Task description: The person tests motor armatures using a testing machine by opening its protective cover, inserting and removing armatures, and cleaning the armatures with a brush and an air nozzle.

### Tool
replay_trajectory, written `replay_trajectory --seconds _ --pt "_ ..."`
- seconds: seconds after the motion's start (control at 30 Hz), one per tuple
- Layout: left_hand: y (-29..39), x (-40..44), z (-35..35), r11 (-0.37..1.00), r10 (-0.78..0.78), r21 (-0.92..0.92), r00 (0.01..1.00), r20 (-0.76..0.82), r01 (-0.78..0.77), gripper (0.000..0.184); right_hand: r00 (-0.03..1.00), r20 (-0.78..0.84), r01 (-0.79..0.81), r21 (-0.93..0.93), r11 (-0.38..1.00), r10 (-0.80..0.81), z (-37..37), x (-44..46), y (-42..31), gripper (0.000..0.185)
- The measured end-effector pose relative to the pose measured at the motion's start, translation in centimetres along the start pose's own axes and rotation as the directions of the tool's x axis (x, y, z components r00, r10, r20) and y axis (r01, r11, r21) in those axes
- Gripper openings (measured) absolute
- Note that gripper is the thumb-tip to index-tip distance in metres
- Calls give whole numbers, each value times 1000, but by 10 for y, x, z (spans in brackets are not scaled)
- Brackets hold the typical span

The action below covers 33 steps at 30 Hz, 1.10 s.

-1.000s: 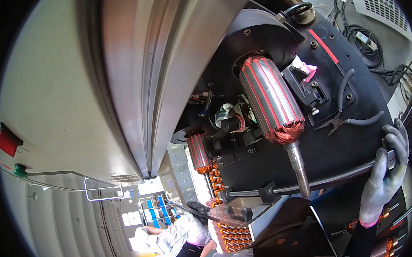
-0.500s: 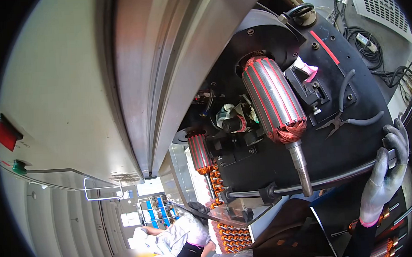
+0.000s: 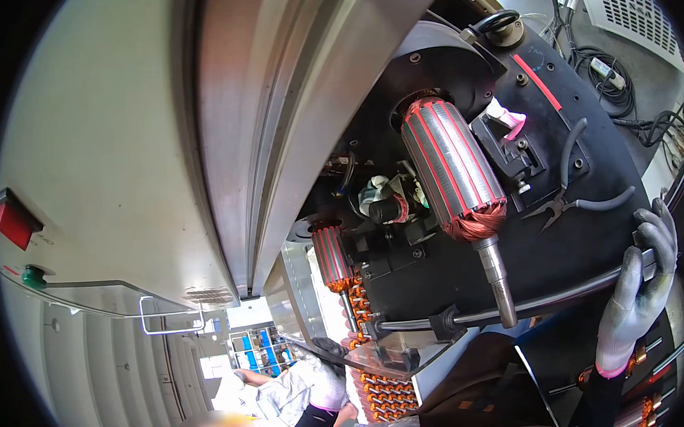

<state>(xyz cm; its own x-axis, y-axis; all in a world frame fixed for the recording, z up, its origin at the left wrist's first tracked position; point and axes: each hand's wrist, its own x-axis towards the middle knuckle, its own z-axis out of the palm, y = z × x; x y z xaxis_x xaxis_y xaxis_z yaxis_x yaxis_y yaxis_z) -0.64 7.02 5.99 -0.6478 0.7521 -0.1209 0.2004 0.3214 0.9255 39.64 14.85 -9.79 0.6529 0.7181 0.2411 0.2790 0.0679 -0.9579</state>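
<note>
My right hand [image 3: 639, 283], in a grey-coated white glove, grips the right end of a curved metal rail [image 3: 548, 305], thumb on one side and fingers on the other. My left hand [image 3: 321, 373], gloved alike, is by the edge of a clear plate [image 3: 392, 354] at lower centre; its finger pose is unclear. Beyond the rail, a large motor armature [image 3: 454, 161] with red slot strips and copper windings sits in a black machine head, shaft towards me. Pliers [image 3: 564, 194] with grey handles lie spread on the black plate near my right hand.
A smaller armature [image 3: 333, 256] sits in a second station to the left. Orange-wound parts [image 3: 386, 397] stand in rows below. A red strip [image 3: 538, 82] lies on the black plate. A large machine cover [image 3: 115, 163] fills the left. A co-worker [image 3: 267, 399] is at lower left.
The view shifts very slightly. The co-worker at lower left moves a little to the left. My right hand keeps its place on the rail, and the pliers and armatures stay put.
</note>
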Motion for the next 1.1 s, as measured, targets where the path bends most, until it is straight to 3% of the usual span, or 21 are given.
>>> replay_trajectory --seconds 0.3,0.5,0.57,0.67,0.73,0.8,0.83,0.93,1.07,1.1 --pt "-13 9 -20 997 -25 -77 1000 -5 25 26 998 -45 54 17 998 -53 4 2 -3 27" --pt "-41 31 -38 959 88 -254 986 -142 -122 33 986 -70 152 -12 988 -153 1 6 -16 22" --pt "-54 40 -46 922 87 -357 980 -178 -147 35 995 -31 88 -71 994 -91 -2 6 -24 20" --pt "-77 50 -54 970 243 1 970 -31 -243 50 999 -22 37 -41 998 -38 -5 1 -28 20" --pt "-64 35 -40 967 245 -74 970 5 -244 47 996 -3 89 -32 996 -89 -9 -2 -30 22" --pt "-42 23 -33 965 257 -79 959 118 -249 42 997 72 -33 -87 996 40 -16 -2 -39 25" --pt "-39 22 -34 960 260 -131 961 94 -247 42 997 81 24 -88 996 -17 -21 -2 -45 25" --pt "-38 23 -46 898 425 133 905 -12 -420 32 993 -68 71 -295 953 -95 -28 -8 -75 28" --pt "-61 17 -67 940 314 -84 935 -165 -330 21 887 -192 384 -202 901 -421 -51 -18 -230 30" --pt "-53 5 -68 942 293 -101 933 -210 -319 21 879 -160 421 -181 889 -449 -57 -24 -263 30"
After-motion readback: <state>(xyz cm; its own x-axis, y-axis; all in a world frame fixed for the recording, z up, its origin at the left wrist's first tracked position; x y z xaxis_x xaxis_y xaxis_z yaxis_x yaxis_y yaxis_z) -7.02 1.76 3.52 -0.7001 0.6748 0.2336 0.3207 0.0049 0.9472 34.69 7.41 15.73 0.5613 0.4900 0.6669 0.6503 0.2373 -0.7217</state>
